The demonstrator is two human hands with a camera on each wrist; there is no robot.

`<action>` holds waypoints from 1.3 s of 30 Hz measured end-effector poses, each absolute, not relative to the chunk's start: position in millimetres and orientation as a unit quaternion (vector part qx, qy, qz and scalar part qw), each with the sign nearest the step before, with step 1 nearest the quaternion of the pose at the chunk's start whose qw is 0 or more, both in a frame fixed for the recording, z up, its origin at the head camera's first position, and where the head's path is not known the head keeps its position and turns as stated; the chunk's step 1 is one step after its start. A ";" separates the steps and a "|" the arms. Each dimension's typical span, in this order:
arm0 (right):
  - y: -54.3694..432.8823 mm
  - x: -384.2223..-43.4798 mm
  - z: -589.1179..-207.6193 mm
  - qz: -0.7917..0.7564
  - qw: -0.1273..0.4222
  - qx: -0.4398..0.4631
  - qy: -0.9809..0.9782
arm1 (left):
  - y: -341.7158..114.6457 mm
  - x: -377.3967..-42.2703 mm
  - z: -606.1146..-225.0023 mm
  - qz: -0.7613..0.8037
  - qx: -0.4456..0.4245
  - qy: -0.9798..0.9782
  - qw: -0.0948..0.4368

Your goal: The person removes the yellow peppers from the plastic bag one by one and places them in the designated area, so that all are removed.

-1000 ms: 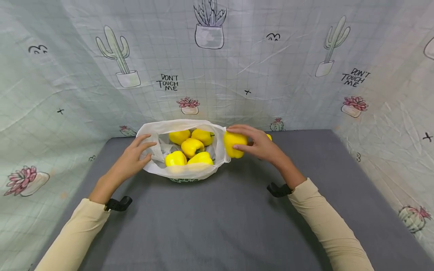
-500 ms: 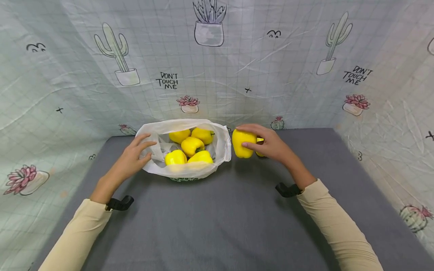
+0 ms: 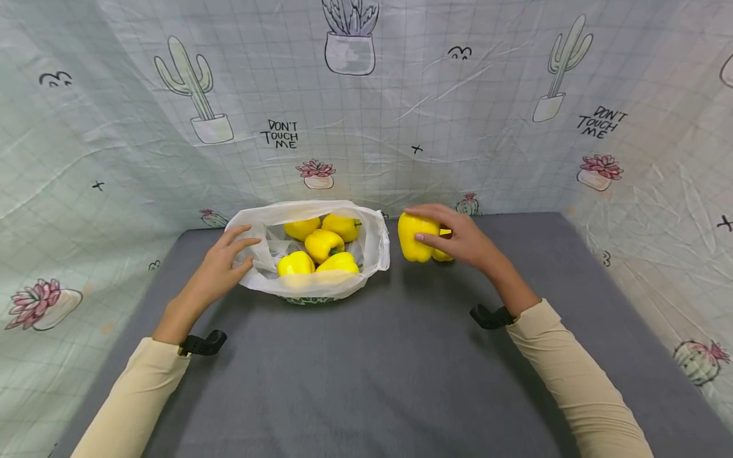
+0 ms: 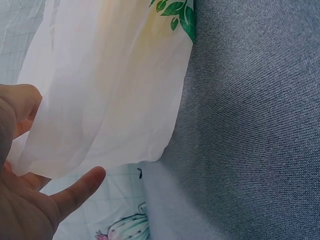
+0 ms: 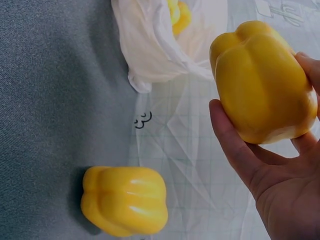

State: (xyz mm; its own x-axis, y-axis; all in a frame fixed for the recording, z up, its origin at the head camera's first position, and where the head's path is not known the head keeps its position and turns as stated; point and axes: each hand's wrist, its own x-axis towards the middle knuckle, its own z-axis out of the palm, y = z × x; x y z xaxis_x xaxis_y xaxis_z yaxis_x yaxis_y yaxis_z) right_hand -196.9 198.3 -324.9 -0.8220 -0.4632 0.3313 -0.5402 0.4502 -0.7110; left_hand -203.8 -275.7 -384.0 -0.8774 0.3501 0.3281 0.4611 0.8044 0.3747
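My right hand (image 3: 458, 236) holds a yellow bell pepper (image 3: 417, 238) above the table, right of a white bag (image 3: 385, 245), thumb on its near side. In the right wrist view this pepper (image 5: 262, 82) is tilted and clear of the bag. Another yellow bell pepper (image 5: 125, 200) lies on the table, mostly hidden behind the right hand in the head view. My left hand (image 3: 223, 262) holds the bag's left rim, fingers hooked over it and the thumb (image 4: 82, 190) stretched out apart. Several yellow bell peppers (image 3: 324, 245) lie inside the open bag.
The grey table (image 3: 355, 375) runs up to a patterned cloth (image 3: 378, 127) hung behind and at both sides. Green leaf print (image 4: 180, 17) shows on the bag's outside. Each wrist wears a black camera mount (image 3: 204, 343).
My right hand has carried the bell pepper rightward, away from the bag's right rim. The left hand has kept its place on the bag, and the head view has shifted slightly.
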 end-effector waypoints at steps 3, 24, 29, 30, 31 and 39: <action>200.0 -196.5 -324.7 0.433 0.050 0.300 -0.848 | -275.4 -203.0 -383.1 -0.230 -0.214 -0.941 0.123; 213.1 -187.0 -333.2 0.431 0.058 0.297 -0.850 | -272.6 -202.2 -384.1 -0.236 -0.215 -0.938 0.136; 217.2 -186.1 -338.0 0.430 0.055 0.289 -0.854 | -271.3 -202.1 -385.8 -0.237 -0.214 -0.937 0.141; 219.8 -189.3 -342.8 0.429 0.056 0.288 -0.854 | -271.2 -202.0 -386.2 -0.237 -0.214 -0.937 0.141; 222.6 -192.5 -347.8 0.429 0.057 0.289 -0.854 | -271.4 -202.0 -386.7 -0.238 -0.214 -0.937 0.141; 241.2 -205.8 -372.1 0.419 0.062 0.290 -0.858 | -271.0 -200.0 -388.4 -0.242 -0.208 -0.937 0.140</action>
State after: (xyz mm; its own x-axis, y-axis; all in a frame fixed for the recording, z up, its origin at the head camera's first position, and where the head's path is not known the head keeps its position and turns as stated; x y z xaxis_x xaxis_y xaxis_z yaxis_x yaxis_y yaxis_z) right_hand -205.8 241.2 -372.1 -0.8245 -0.4452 0.3494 -0.5494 0.4815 -0.6828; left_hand -200.0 -271.0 -388.4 -0.8741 0.3232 0.3627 0.4583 0.7963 0.3949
